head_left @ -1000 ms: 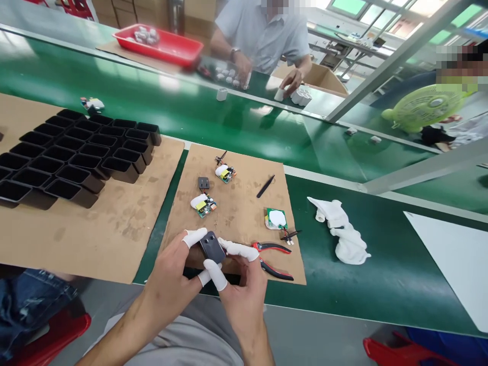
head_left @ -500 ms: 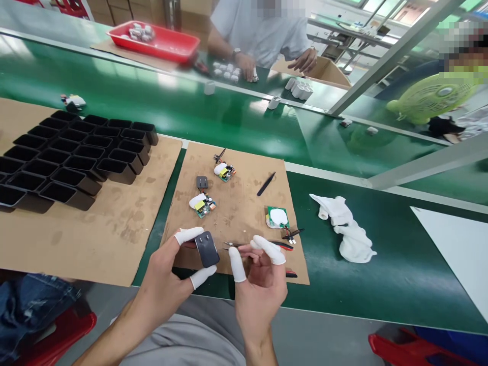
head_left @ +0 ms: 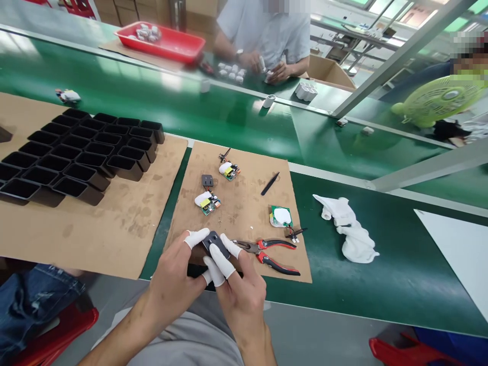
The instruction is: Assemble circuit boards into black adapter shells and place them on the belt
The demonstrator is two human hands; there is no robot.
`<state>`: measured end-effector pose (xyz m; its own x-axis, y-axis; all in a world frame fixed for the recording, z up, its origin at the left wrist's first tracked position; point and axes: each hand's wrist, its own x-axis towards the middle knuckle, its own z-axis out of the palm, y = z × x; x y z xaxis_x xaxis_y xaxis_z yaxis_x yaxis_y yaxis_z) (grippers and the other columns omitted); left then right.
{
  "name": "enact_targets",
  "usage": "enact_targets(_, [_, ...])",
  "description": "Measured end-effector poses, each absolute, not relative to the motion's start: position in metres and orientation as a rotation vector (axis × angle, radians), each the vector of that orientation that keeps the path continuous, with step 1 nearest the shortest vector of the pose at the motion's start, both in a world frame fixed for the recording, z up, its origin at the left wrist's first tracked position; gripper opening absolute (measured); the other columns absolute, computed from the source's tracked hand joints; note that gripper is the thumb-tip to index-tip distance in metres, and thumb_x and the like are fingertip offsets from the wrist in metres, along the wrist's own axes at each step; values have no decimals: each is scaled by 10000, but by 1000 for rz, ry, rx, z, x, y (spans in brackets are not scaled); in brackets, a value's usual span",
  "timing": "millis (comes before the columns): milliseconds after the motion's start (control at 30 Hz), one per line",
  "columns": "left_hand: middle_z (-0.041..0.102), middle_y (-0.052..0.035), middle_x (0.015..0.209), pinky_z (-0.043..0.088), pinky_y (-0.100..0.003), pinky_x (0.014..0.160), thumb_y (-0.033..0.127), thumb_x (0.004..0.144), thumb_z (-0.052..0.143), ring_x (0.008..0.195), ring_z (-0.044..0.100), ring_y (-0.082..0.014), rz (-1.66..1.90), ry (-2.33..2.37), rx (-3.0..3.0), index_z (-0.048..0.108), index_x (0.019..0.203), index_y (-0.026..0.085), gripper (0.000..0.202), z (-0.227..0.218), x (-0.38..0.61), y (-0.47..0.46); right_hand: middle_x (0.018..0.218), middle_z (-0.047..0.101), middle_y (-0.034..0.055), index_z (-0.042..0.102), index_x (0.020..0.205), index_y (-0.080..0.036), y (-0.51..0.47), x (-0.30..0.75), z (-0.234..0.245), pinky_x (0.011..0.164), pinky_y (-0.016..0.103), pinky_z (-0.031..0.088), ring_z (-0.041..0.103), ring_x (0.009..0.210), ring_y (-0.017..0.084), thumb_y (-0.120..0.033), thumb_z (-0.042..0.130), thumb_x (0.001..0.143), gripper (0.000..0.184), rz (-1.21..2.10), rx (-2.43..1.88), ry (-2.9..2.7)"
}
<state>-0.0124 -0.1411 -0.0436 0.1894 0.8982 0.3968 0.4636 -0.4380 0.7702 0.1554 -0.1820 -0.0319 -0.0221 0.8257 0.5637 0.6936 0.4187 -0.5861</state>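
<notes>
Bench (head_left: 392, 244), tray (head_left: 181, 48) w/ pcs (head_left: 148, 33); plug (head_left: 214, 238) held

White finger cots (head_left: 197, 238) are worn on two digits of the left hand (head_left: 172, 277) and three of the right hand (head_left: 243, 291). Below the green bench (head_left: 343, 290), a creased grey garment (head_left: 186, 340) is worn; the forearms (head_left: 127, 325) are left bare.

three circuit boards (head_left: 282, 217) on the middle cardboard (head_left: 244, 203), one pair of pliers (head_left: 261, 246), one held black cover (head_left: 216, 238), one red tray (head_left: 175, 47)

red tray (head_left: 179, 48) w/ wht pcs (head_left: 148, 33), grn fan (head_left: 444, 100)
</notes>
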Motion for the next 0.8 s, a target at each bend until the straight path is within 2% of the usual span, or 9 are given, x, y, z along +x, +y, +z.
enact_targets(100, [796, -129, 1389, 659, -477, 1110, 229, 915, 810, 1289, 793, -336, 1103, 1152, 1862, 603, 1523, 256, 643, -34, -24, -140, 1501, 762, 130, 727, 1565, -398, -193, 157, -23, 1016, 428, 736, 828, 1271, 308, -38, 713, 1038, 639, 285, -1335, -1674])
enact_targets(167, [776, -127, 1436, 593, -525, 1205, 306, 960, 791, 1346, 754, -346, 1165, 1034, 1672, 610, 1538, 279, 606, -31, -32, -141, 1526, 750, 116, 724, 1566, -423, -201, 154, -18, 1054, 468, 731, 820, 1291, 330, -54, 758, 1010, 668, 311, -1381, -1591])
enact_targets(300, [796, -78, 1290, 584, -523, 1148, 499, 1051, 712, 1214, 767, -323, 1621, 978, 1228, 699, 1401, 312, 397, -37, -35, -143, 1450, 777, 130, 740, 1546, -423, -201, 146, -25, 981, 483, 749, 833, 1241, 346, -79, 752, 1010, 637, 332, -1414, -1668])
enact_targets(367, [795, -66, 1224, 587, -511, 1112, 525, 1053, 724, 1180, 771, -323, 1723, 1017, 1146, 720, 1338, 297, 365, -41, -31, -143, 1400, 782, 149, 738, 1548, -412, -192, 144, -33, 937, 479, 745, 837, 1214, 342, -59, 695, 1032, 626, 317, -1405, -1726])
enact_targets(500, [798, -83, 1225, 605, -439, 1048, 505, 1096, 690, 1182, 773, -305, 1595, 1110, 1153, 726, 1325, 249, 345, -43, -24, -142, 1338, 783, 151, 720, 1569, -376, -177, 142, -27, 950, 436, 727, 829, 1212, 305, -27, 691, 1047, 629, 273, -1364, -1743])
enact_targets(667, [805, -100, 1259, 610, -411, 1075, 493, 1148, 631, 1209, 773, -281, 1514, 1159, 1120, 718, 1312, 226, 325, -38, -25, -140, 1333, 830, 96, 746, 1531, -378, -179, 137, 1, 992, 410, 724, 843, 1132, 264, -3, 842, 955, 694, 90, -1309, -1596])
enact_targets(800, [797, -115, 1280, 625, -430, 1078, 531, 1154, 607, 1246, 764, -296, 1488, 1177, 1123, 720, 1295, 221, 359, -38, -26, -139, 1194, 879, 81, 854, 1372, -345, -178, 134, -9, 934, 393, 731, 859, 1040, 261, -42, 837, 956, 515, 186, -1345, -1540])
